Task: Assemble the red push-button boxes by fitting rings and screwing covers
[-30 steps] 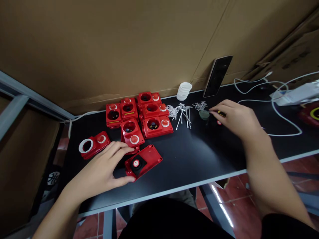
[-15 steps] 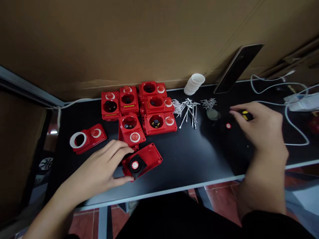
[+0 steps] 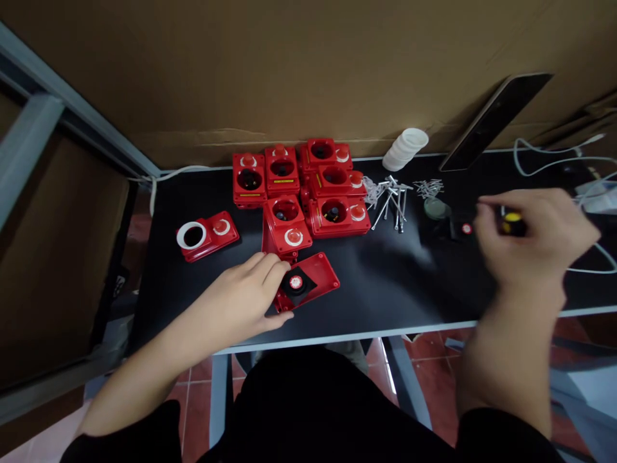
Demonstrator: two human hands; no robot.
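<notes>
My left hand (image 3: pixel 253 289) is closed on the left end of an open red plastic housing (image 3: pixel 325 276), thumb at the near edge and fingers at the far edge. Inside that housing lies a black square part (image 3: pixel 304 289) with a round red-and-white label. Over the right side of the table, my right hand (image 3: pixel 535 235) curls around what looks like a screwdriver (image 3: pixel 513 223) with a black-and-yellow handle; most of it is hidden by the fingers. Another black part with a red-and-white label (image 3: pixel 466 229) lies just left of this hand.
Several red housings with orange-red domes (image 3: pixel 332 214) are grouped at the back. One with a white ring (image 3: pixel 191 236) stands at left. Long screws (image 3: pixel 396 202), small screws (image 3: pixel 429 188), a round clear dish (image 3: pixel 436 208), stacked white rings (image 3: pixel 405 149) and a white cable (image 3: pixel 554 168) lie rightward.
The camera view has shifted, so the table's contents appear farther right and higher. My left hand stays on the red housing; my right hand still grips the black-and-yellow tool, its wrist slightly turned.
</notes>
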